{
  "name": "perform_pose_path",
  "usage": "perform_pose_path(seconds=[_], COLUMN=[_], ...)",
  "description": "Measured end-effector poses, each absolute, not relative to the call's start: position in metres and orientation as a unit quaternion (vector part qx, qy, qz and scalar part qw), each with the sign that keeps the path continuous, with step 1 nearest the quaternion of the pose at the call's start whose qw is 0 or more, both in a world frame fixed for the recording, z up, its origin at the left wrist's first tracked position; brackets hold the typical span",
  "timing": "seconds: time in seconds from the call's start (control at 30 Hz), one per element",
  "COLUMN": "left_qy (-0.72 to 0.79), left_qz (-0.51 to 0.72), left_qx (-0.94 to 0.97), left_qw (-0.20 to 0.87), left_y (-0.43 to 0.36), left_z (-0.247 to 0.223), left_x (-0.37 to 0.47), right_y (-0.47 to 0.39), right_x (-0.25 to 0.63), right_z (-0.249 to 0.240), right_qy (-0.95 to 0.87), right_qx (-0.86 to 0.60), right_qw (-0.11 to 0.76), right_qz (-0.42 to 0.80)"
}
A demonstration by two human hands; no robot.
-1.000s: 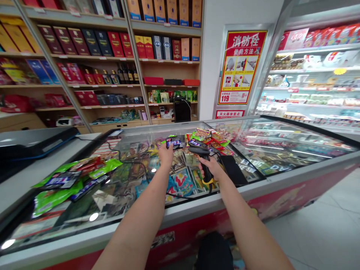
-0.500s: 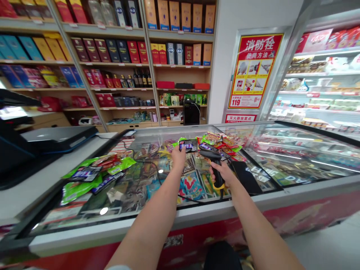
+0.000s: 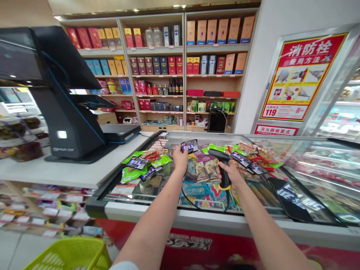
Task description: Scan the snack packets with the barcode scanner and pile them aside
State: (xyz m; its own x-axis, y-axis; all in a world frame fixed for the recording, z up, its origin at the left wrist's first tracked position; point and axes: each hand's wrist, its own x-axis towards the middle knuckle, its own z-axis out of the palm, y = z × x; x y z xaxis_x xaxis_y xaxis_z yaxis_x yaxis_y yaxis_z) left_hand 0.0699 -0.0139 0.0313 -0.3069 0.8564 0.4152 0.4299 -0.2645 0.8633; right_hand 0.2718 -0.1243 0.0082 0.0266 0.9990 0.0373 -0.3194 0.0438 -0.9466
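My left hand (image 3: 180, 156) pinches a small black snack packet (image 3: 190, 146) with purple and white print, held above the glass freezer top (image 3: 171, 189). To its right, my right hand (image 3: 228, 173) is wrapped round the grip of a black and yellow barcode scanner (image 3: 224, 170), whose head points left toward the packet. The scanner's cable loops down over the glass. A pile of green, red and black snack packets (image 3: 161, 161) lies on the glass left of my left hand. Another pile of packets (image 3: 260, 159) lies beyond and to the right of the scanner.
On the left a counter (image 3: 84, 174) carries a black checkout terminal (image 3: 70, 108) with a scale plate (image 3: 119, 132). A yellow-green basket (image 3: 73, 253) is at lower left. A black panel with white lettering (image 3: 291, 198) lies at the freezer's right. Shelves of boxes (image 3: 160, 65) stand behind.
The view has turned left, bringing in the terminal and basket. My left hand has carried the packet away from the right pile, and a green packet now shows near the scanner head.
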Motion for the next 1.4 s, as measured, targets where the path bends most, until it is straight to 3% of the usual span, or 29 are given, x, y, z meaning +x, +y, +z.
perform_pose_path(seconds=[0.33,0.63,0.8,1.1,1.23,1.4], left_qy=[0.68,0.771,0.802,0.773,0.714,0.649], left_qz=[0.558,0.447,0.363,0.38,0.418,0.408], left_qx=[0.468,0.445,0.466,0.507,0.561,0.642], left_qw=[0.077,0.094,0.091,0.02,-0.018,0.016], left_y=[0.002,0.004,0.006,-0.001,-0.005,-0.012], left_z=[0.048,0.036,0.031,0.041,0.055,0.054], left_x=[-0.099,-0.158,-0.161,-0.142,-0.102,-0.018], right_y=[-0.086,-0.074,-0.072,-0.071,-0.076,-0.091], right_x=[0.159,0.096,0.081,0.088,0.112,0.169], right_z=[0.015,0.029,0.028,0.031,0.033,0.028], right_qy=[-0.458,-0.523,-0.537,-0.523,-0.512,-0.466], right_qx=[-0.364,-0.362,-0.36,-0.366,-0.364,-0.388], right_qw=[0.525,0.452,0.437,0.447,0.476,0.54], right_qz=[0.619,0.625,0.625,0.627,0.615,0.583])
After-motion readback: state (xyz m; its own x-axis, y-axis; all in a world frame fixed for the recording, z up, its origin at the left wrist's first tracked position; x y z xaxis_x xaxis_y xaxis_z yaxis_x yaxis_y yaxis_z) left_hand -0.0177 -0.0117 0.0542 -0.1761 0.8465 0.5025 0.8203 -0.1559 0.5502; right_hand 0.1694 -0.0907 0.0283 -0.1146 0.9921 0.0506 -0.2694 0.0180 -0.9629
